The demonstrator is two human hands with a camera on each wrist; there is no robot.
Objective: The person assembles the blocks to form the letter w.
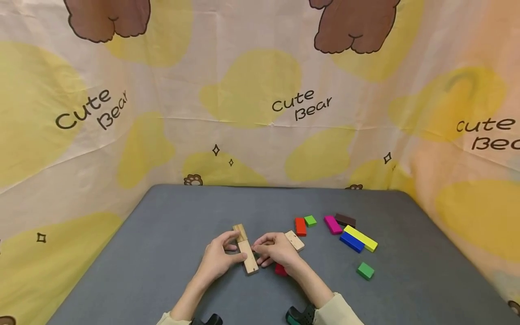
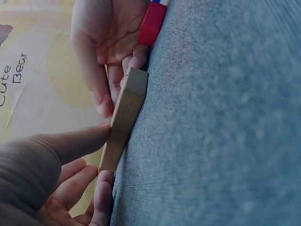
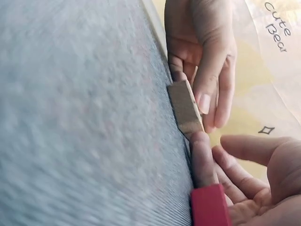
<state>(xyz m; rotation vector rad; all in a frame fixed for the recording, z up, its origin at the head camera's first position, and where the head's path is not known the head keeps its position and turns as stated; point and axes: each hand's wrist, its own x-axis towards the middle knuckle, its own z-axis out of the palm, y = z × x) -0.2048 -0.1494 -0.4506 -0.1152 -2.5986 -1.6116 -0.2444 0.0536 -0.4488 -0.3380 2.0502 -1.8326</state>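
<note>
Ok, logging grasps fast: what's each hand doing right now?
Left hand: pinches the long wooden block on the table.
Right hand: fingertips touch that block; grip unclear.

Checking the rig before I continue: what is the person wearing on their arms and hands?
Both hands, left hand and right hand, are bare. Pale cream sleeves are pushed back from the wrists. Black wrist-camera mounts sit at the bottom edge; the right one has teal trim.
</note>
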